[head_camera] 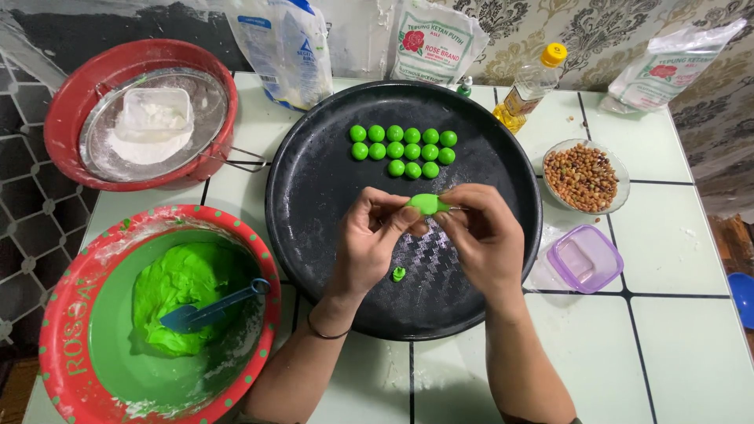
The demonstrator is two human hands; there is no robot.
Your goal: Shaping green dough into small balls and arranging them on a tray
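Observation:
Both hands meet over the big round black tray (314,180). My left hand (369,239) and my right hand (483,232) pinch one flattened piece of green dough (425,204) between their fingertips. A small scrap of green dough (399,274) lies on the tray just below the hands. Several small green dough balls (403,149) sit in rows at the far side of the tray. To the left, a red bowl with a green inside (55,330) holds a lump of green dough (184,294) with a blue spatula (212,308) stuck in it.
A red basin (67,102) with a sieve of white flour stands at the back left. Flour bags (287,43) and an oil bottle (530,86) line the back. A glass bowl of brown beans (582,177) and a purple-lidded box (585,257) sit to the right.

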